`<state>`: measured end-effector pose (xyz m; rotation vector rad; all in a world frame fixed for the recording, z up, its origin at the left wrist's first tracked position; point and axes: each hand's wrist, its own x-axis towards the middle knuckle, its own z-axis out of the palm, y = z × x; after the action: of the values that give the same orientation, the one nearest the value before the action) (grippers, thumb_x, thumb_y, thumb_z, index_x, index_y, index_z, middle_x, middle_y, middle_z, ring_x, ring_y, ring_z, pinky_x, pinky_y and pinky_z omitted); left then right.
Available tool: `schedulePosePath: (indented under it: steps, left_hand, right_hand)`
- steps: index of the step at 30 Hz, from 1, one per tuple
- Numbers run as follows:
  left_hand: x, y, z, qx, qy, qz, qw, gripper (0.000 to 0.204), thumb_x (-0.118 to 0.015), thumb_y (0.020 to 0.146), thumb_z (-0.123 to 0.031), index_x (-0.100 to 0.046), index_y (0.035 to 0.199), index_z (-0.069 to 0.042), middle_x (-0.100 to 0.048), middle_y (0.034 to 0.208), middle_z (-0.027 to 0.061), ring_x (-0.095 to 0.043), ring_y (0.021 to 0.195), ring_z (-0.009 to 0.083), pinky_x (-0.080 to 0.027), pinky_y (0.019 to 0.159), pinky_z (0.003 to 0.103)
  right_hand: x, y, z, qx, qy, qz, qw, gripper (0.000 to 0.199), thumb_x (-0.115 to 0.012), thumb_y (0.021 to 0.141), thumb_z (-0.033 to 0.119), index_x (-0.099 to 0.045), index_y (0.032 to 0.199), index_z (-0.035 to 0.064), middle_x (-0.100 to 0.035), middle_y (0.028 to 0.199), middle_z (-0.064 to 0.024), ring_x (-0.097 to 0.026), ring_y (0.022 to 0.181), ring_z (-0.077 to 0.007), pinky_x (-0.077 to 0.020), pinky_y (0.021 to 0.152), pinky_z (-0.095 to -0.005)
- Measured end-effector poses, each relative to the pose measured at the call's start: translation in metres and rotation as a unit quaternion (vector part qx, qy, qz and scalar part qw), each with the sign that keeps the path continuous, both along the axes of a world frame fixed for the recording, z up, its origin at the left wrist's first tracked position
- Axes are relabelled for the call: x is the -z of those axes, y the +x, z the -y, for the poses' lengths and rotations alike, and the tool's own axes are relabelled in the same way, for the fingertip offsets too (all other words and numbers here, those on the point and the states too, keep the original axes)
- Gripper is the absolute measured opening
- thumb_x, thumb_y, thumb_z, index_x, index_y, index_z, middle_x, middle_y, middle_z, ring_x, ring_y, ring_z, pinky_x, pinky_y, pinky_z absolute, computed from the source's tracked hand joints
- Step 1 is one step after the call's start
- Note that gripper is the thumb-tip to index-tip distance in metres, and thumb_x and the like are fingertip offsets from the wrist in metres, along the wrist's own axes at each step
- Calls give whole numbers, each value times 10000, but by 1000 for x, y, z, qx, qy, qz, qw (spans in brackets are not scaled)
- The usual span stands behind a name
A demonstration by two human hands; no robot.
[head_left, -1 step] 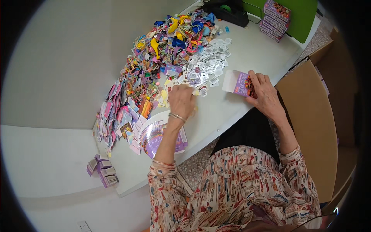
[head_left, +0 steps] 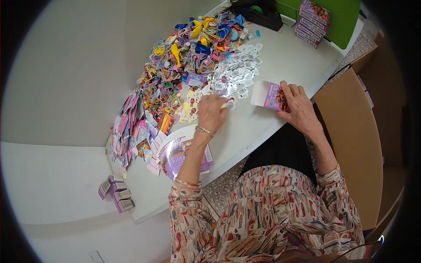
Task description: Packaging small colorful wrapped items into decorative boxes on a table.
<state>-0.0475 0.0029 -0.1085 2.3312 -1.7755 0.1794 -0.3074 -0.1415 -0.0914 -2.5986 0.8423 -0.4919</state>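
Fingers of right hand (head_left: 299,107) grip flat purple cardboard box (head_left: 268,95); left hand (head_left: 212,113) pinches crinkly packet (head_left: 229,104).

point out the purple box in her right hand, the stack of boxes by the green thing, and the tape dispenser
purple box (head_left: 268,94), head view, on its printed front face
stack of boxes (head_left: 312,17), head view, on the stack's side
tape dispenser (head_left: 262,16), head view, on its black body

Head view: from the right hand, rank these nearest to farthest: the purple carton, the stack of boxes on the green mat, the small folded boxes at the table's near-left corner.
From the right hand:
1. Purple carton, under its fingers.
2. Stack of boxes, far right, on the green mat.
3. Small folded boxes, near-left corner.
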Motion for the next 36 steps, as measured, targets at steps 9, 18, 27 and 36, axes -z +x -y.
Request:
schedulePosePath:
  steps: [9, 18, 27, 36]
  left_hand:
    - [12, 8, 25, -6, 10, -148, 989, 328, -787, 606, -279, -695, 918, -230, -451, 1223, 107, -379, 1164, 345, -287, 950, 478]
    - [19, 9, 25, -6, -10, -187, 982, 201, -783, 608, -258, -699, 777, -189, -454, 1249, 106, -360, 1188, 344, -244, 964, 495]
    - [-25, -11, 29, 54, -195, -342, 918, 153, -780, 701, -175, -677, 783, -98, -564, 1115, 100, -517, 1053, 264, -376, 940, 366]
    - [-12, -53, 16, 46, -75, -306, 948, 141, -723, 751, -204, -707, 849, -104, -536, 1209, 97, -424, 1144, 321, -327, 969, 422]
  right_hand:
    - [-2, -6, 2, -7, 10, 2, 1000, 821, -763, 635, 112, -346, 1333, -2, -493, 1101, -168, -485, 988, -339, -439, 882, -410]
    - [-6, -3, 4, -7, 20, -3, 1000, 838, -767, 627, 110, -341, 1340, -2, -495, 1094, -167, -487, 976, -345, -444, 869, -412]
    - [-7, 14, -12, -46, 19, -14, 999, 799, -775, 613, 129, -376, 1292, -4, -508, 1038, -166, -496, 971, -342, -450, 859, -406]
    - [-11, 18, -27, -92, 71, -22, 993, 798, -774, 650, 177, -342, 1292, -18, -505, 1020, -188, -501, 978, -356, -458, 830, -416]
